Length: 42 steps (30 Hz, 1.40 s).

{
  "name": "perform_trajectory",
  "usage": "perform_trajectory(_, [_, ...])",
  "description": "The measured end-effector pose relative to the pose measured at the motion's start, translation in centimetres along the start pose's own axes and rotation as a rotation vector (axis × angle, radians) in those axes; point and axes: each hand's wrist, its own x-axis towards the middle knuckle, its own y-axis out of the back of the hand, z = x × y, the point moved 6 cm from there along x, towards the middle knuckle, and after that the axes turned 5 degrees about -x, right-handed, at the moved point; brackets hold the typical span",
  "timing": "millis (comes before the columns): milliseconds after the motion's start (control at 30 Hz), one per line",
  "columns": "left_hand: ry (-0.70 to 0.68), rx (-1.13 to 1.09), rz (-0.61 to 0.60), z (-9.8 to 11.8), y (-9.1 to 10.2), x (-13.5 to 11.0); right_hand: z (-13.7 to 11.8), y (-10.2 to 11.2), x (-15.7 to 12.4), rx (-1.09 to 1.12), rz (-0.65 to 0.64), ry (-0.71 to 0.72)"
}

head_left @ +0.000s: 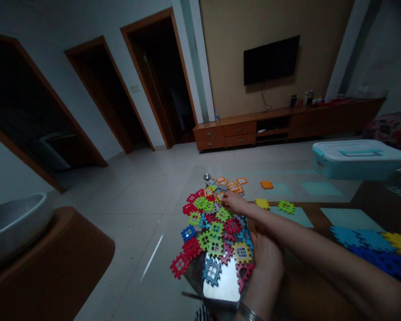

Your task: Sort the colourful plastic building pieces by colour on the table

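A heap of colourful plastic window tiles (214, 232) in red, green, blue, orange and yellow lies on a glass table (307, 189). My right hand (234, 203) reaches across into the far part of the heap. Its fingers are curled together on the grey and orange tiles there, and what they grip is hidden. My left hand (266, 258), with a bracelet at the wrist, lies flat at the heap's near right edge, its fingers stretched toward the tiles. A joined strip of blue and yellow tiles (370, 247) lies at the right.
Loose orange (266, 184), yellow (262, 203) and green (286, 206) tiles lie beyond the heap. A teal lidded box (357, 158) stands at the table's far right. A metal basin (13, 223) rests on a brown stand at left. A TV cabinet (254, 129) lines the far wall.
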Motion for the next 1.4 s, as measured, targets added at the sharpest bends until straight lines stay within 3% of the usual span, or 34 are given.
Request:
perform_trajectory(233, [-0.119,0.128,-0.209,4.3,-0.8,-5.1,5.4,1.9,-9.3,0.138,0.046,-0.101])
perform_trajectory(433, [0.067,0.136,-0.355,2.0,-0.8,-9.0,8.2,0.7,-16.9,0.291,0.013,-0.279])
perform_trajectory(533, [0.105,0.139,-0.355,0.7,-0.1,-9.1,7.4,-0.3,-17.5,0.27,0.067,-0.301])
perform_trajectory(633, [0.105,0.165,-0.292,-0.1,0.7,-8.5,6.1,-0.9,-16.5,0.229,0.143,-0.315])
perform_trajectory(800, [0.156,0.231,-0.189,-0.9,2.0,-7.4,6.0,-2.2,-14.6,0.203,0.035,-0.448])
perform_trajectory(933, [0.154,0.24,-0.175,-1.1,2.1,-7.0,6.9,-1.8,-14.7,0.296,0.008,-0.532])
perform_trajectory(1067, [0.141,0.254,-0.143,-1.2,2.1,-6.9,7.0,-0.6,-15.6,0.303,0.059,-0.579])
perform_trajectory(1267, [0.129,0.298,-0.109,-1.4,2.2,-6.8,6.1,2.4,-18.7,0.354,0.214,-0.562])
perform_trajectory(1400, [0.09,0.355,-0.08,-1.3,2.4,-6.8,7.9,5.2,-24.9,0.52,0.42,-0.565])
